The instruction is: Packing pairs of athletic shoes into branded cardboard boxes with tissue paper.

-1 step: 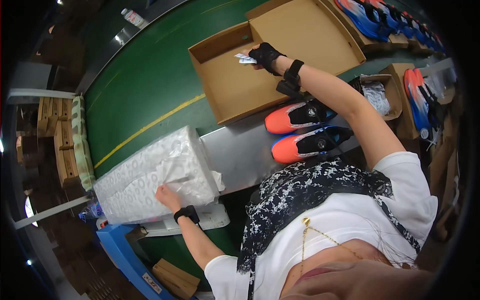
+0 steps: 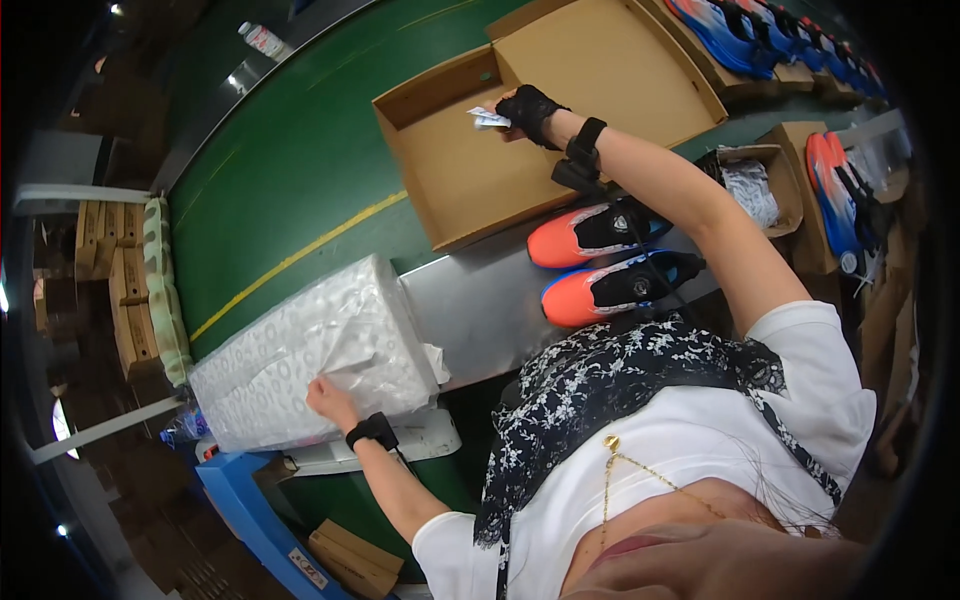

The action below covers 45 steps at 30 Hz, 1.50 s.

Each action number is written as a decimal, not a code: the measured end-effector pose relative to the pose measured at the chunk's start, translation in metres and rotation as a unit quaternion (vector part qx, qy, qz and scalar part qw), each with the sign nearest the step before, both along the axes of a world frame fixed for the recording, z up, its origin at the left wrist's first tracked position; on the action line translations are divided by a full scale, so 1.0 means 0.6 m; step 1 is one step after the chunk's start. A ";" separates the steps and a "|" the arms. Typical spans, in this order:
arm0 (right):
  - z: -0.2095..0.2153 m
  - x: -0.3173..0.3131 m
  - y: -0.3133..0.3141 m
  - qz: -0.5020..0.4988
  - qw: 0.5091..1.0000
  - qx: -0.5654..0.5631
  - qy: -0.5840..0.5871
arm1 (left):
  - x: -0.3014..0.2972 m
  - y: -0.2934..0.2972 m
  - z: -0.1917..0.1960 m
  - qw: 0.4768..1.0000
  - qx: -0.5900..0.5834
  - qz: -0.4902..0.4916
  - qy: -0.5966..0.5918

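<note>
My left hand [image 2: 332,402] is closed in a pinch on the top sheet of a stack of white patterned tissue paper [image 2: 260,365], pulling up a fold. Clear plastic seems to wrap part of the stack. My right hand [image 2: 528,112], in a black fingerless glove, is closed on small white packets [image 2: 487,119] whose exact kind I cannot make out. It hangs over an open brown shoebox [image 2: 450,195]. Two orange, black and blue sneakers lie side by side between the box and my body, the farther sneaker [image 2: 560,238] touching or close to the nearer sneaker [image 2: 575,300].
A green belt [image 2: 300,180] with a yellow line runs beyond a metal ledge [image 2: 470,300]. To the right stand a small carton of white packets [image 2: 750,190] and more sneakers [image 2: 835,190]. A bottle [image 2: 265,40] lies far left; a blue machine frame [image 2: 250,510] stands near left.
My left hand has shifted slightly left, and the fold of tissue paper beside its fingers is stretched more. My right hand holds almost the same place.
</note>
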State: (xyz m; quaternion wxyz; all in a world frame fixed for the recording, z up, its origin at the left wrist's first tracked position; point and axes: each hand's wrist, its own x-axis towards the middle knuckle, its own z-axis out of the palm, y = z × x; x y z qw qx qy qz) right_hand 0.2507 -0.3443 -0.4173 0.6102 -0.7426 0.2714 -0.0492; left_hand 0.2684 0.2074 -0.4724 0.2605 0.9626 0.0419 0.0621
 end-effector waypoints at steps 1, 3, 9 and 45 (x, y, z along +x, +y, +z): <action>-0.014 -0.001 -0.011 0.074 0.995 -0.005 -0.069 | 0.004 0.014 0.012 0.998 0.006 0.006 -0.065; 0.019 -0.012 -0.001 -0.058 0.969 0.237 -0.045 | 0.008 0.016 0.056 0.982 -0.016 0.041 -0.183; 0.028 -0.026 -0.020 -0.045 0.850 0.523 -0.041 | -0.016 -0.096 0.265 0.942 -0.184 0.073 -0.271; 0.107 -0.435 -0.399 -0.218 0.721 0.505 -0.421 | 0.074 -0.443 0.101 0.912 0.284 -0.214 -0.206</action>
